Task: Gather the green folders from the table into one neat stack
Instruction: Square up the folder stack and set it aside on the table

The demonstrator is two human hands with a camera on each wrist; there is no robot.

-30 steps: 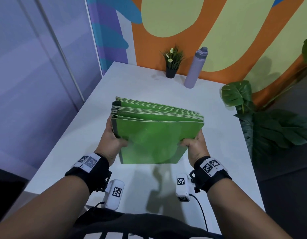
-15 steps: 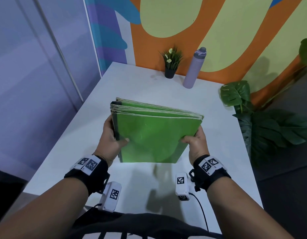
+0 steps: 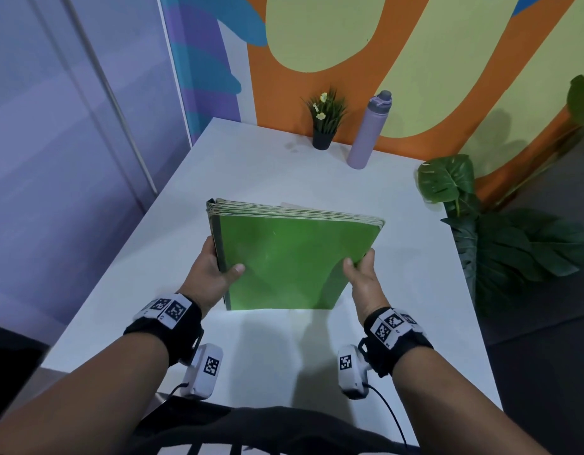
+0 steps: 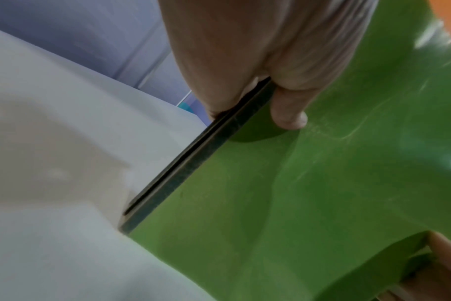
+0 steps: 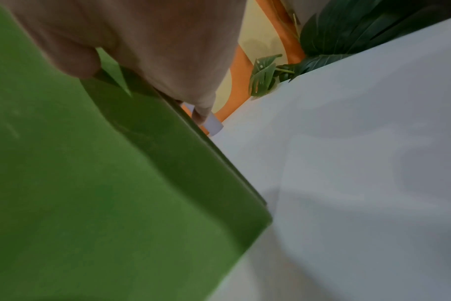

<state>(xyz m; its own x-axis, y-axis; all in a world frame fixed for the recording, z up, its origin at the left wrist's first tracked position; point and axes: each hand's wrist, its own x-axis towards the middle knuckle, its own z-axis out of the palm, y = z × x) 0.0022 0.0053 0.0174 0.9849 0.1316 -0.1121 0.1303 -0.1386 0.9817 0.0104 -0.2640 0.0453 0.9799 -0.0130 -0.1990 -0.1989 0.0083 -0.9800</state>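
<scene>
Upright near the middle of the white worktop (image 3: 172,244), the stack of green folders (image 3: 294,257) stands on its lower edge in the head view, its top edges leaning toward the far edge. The left hand (image 3: 215,274) grips the stack's dark spine side, thumb across the front cover, and the right hand (image 3: 363,274) grips the opposite side, thumb on the cover as well. A small potted plant (image 3: 325,126) and a lilac bottle (image 3: 369,133) stand near the far edge, and a leafy plant (image 3: 481,224) rises beyond the right edge. From the left wrist, the left hand (image 4: 258,57) has its fingers curled behind the dark spine and its thumb pressed onto the green folders (image 4: 296,193), whose bottom corner meets the worktop (image 4: 65,244). From the right wrist, the right hand (image 5: 154,46) clasps the edge of the green folders (image 5: 90,183) between thumb and fingers above the worktop (image 5: 361,163).
</scene>
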